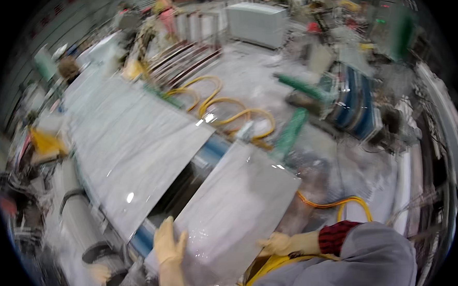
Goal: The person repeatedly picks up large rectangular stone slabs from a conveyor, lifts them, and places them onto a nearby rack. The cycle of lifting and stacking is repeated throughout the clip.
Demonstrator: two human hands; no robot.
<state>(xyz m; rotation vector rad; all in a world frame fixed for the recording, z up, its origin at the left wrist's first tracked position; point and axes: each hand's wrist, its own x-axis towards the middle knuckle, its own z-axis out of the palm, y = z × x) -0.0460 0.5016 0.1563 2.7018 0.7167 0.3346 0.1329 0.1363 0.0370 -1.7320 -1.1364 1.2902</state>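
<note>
A pale, greyish-white rectangular panel [237, 199] lies tilted in front of me, its near part glossy with reflections. My left hand [168, 247], in a cream glove, rests at the panel's left edge with fingers stretched out and thumb apart. At the near right edge, my gloved right hand [280, 243] has its fingers closed on the panel's border; some fingertips are hidden. Beyond a dark gap lies a longer pale panel [135, 137] on a frame with blue parts [212, 150]. The whole picture is smeared by motion.
Yellow hose [237, 111] loops over the floor on the far side. Green rollers [292, 132] and a blue machine part [354, 103] stand to the right. A grey pipe [75, 203] runs along the left. Farther off are a white box-shaped block [258, 23] and a person [165, 14].
</note>
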